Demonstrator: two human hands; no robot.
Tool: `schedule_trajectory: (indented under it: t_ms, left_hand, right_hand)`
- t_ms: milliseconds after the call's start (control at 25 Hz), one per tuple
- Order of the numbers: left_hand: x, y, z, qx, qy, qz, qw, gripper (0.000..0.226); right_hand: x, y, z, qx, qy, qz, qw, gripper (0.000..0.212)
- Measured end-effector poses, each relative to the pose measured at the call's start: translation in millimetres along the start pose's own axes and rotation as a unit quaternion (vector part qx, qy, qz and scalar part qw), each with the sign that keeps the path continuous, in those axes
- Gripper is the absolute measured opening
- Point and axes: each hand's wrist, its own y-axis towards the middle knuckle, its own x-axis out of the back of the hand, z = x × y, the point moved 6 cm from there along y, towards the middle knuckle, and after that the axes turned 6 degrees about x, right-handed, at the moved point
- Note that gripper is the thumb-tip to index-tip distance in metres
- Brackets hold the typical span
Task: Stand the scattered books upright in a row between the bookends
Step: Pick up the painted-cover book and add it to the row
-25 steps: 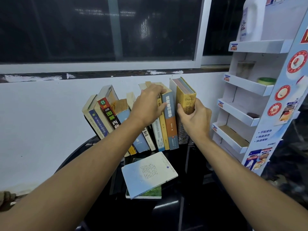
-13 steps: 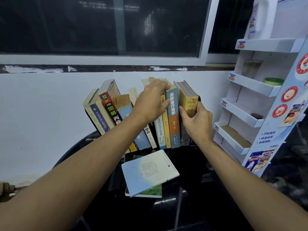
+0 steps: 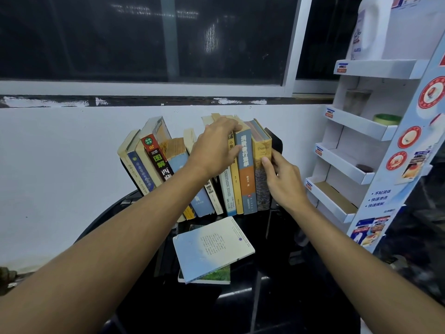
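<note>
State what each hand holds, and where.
Left hand grips the middle books by their tops; right hand pinches the yellow book mid-spine.

- Probably a shop corner or back room; which of the two is unclear.
- A tiered cardboard display stand (image 3: 390, 184) with printed product stickers carries a white plastic jug (image 3: 368, 27).
- Books (image 3: 245, 169) stand on a black glass table (image 3: 277, 297) below a dark window (image 3: 108, 37).

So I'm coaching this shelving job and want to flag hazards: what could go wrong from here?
1. The left books lean hard; if the left hand lets go of the middle books, they may slump further.
2. The right hand pinches the yellow book beside the bookend; a push might shift it.
3. Two flat books are not yet shelved; wedging them in may topple the row.
</note>
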Motion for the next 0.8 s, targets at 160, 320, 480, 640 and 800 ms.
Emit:
schedule_trajectory:
  t_ms: [160, 320, 480, 640, 800]
  left_hand:
    - [-0.5, 1.0, 0.5, -0.001, 0.007, -0.001, 1.0, 0.042]
    - [0.9, 0.3, 1.5, -0.001, 0.007, -0.005, 1.0, 0.042]
    - [1.9, -0.6, 1.9, -0.002, 0.01, -0.004, 1.0, 0.042]
    - [2.5, -1.5, 1.6, 0.0, 0.009, -0.002, 1.0, 0.042]
    - [2.0, -1.4, 0.7, -0.002, 0.008, 0.0, 1.0, 0.042]
  right_hand:
    - [-2.0, 2.0, -1.5, -0.001, 0.005, -0.007, 1.0, 0.04]
    - [-4.6, 4.7, -4.9, -0.006, 0.009, -0.007, 1.0, 0.04]
    - [-9.9, 10.9, -7.6, -0.023, 0.004, 0.002, 1.0, 0.04]
    - [-11.4, 11.9, -6.7, -0.033, 0.008, 0.002, 0.999, 0.04]
    - [-10.5, 11.0, -7.2, -0.041, 0.007, 0.001, 0.999, 0.039]
